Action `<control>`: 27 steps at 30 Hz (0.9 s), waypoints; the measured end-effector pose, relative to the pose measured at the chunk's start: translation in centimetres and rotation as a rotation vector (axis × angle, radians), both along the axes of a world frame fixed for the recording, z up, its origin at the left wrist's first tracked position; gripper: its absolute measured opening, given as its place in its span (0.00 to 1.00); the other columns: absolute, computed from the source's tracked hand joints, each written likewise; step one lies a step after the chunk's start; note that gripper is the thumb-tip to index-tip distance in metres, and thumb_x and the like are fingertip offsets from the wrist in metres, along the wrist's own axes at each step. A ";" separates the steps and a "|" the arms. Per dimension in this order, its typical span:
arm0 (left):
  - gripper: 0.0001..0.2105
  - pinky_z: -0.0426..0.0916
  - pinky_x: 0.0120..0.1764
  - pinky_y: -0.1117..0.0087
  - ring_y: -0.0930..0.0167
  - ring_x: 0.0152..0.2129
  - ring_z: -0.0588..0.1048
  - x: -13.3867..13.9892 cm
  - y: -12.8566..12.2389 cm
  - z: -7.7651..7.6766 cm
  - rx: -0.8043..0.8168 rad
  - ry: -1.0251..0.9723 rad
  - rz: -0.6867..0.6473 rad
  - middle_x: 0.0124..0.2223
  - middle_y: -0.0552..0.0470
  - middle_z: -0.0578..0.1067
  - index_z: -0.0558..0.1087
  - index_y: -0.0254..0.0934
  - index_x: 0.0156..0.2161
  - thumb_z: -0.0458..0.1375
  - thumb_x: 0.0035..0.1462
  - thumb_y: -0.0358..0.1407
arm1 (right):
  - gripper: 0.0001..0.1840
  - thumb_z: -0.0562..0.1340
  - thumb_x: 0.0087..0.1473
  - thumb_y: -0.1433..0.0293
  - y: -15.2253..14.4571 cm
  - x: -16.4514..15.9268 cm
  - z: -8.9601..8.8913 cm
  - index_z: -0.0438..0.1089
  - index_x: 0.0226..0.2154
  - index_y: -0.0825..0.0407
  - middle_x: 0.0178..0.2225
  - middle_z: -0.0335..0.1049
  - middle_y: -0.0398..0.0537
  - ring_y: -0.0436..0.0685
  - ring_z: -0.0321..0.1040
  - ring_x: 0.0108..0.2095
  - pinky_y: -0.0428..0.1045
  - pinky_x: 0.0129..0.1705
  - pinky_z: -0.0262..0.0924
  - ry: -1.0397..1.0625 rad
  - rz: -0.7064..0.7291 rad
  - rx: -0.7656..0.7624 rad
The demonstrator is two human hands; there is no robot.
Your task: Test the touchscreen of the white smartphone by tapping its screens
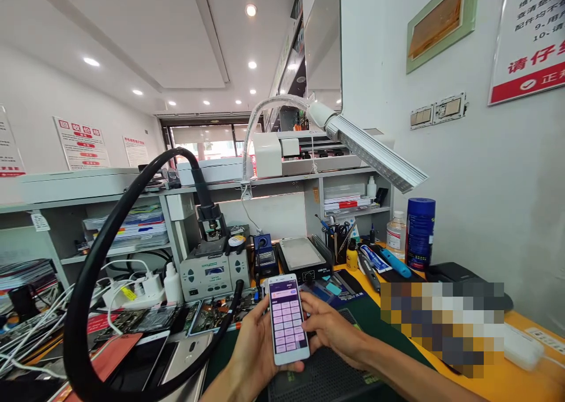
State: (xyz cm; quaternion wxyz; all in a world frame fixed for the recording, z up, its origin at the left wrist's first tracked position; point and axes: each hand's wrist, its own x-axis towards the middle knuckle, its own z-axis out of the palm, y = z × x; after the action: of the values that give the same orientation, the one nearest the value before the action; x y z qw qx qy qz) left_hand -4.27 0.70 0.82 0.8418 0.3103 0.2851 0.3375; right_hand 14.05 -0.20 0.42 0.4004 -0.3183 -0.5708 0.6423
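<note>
A white smartphone [288, 319] is held up over the dark work mat, its lit screen showing a grid of light tiles on purple. My left hand [253, 343] wraps around the phone's left side and lower back, with fingertips showing below its bottom edge. At the right edge, my right hand [326, 325] also grips the phone, its thumb or a finger lying at the screen's right side. Some fingers of both hands are hidden behind the phone. Beneath them lies a dark perforated pad [331, 378] on the green mat [388, 355].
A thick black hose [75, 296] arcs across the left from a grey hot-air station [212, 272]. Behind the phone are a flat heating plate [302, 253] and a pen holder [339, 240]. Loose phones, boards and white cables [145, 266] crowd the left. A blue can [419, 231] stands right.
</note>
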 end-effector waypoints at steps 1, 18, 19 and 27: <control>0.30 0.73 0.25 0.62 0.59 0.29 0.78 0.0 0.0 -0.1 0.006 -0.001 -0.007 0.38 0.43 0.77 0.71 0.32 0.55 0.50 0.62 0.57 | 0.34 0.59 0.49 0.75 0.0 0.1 0.2 0.60 0.60 0.46 0.57 0.68 0.51 0.62 0.71 0.51 0.51 0.38 0.72 0.005 0.028 -0.013; 0.32 0.72 0.26 0.62 0.59 0.26 0.79 0.5 -0.1 -0.4 0.045 -0.014 -0.023 0.40 0.39 0.79 0.67 0.34 0.59 0.48 0.63 0.57 | 0.43 0.62 0.45 0.78 0.2 1.2 1.3 0.55 0.62 0.41 0.51 0.72 0.49 0.55 0.77 0.34 0.50 0.35 0.70 0.072 0.266 -0.135; 0.32 0.72 0.26 0.63 0.60 0.25 0.78 0.5 0.0 -0.5 0.054 -0.018 -0.038 0.39 0.39 0.79 0.68 0.33 0.58 0.47 0.63 0.58 | 0.43 0.62 0.45 0.78 0.2 1.2 1.4 0.55 0.62 0.41 0.51 0.71 0.49 0.54 0.77 0.33 0.49 0.34 0.70 0.068 0.265 -0.141; 0.33 0.71 0.28 0.66 0.58 0.31 0.78 0.0 0.1 -0.5 0.083 -0.028 -0.089 0.39 0.41 0.77 0.70 0.33 0.57 0.49 0.61 0.60 | 0.44 0.62 0.47 0.78 0.1 1.5 1.8 0.54 0.65 0.39 0.56 0.68 0.51 0.57 0.75 0.41 0.51 0.37 0.70 0.060 0.221 -0.190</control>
State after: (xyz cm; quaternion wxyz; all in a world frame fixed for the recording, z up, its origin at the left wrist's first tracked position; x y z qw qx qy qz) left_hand -4.23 0.83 0.29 0.8462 0.3526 0.2452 0.3155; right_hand 15.55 -0.06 2.26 0.3125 -0.2706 -0.5268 0.7427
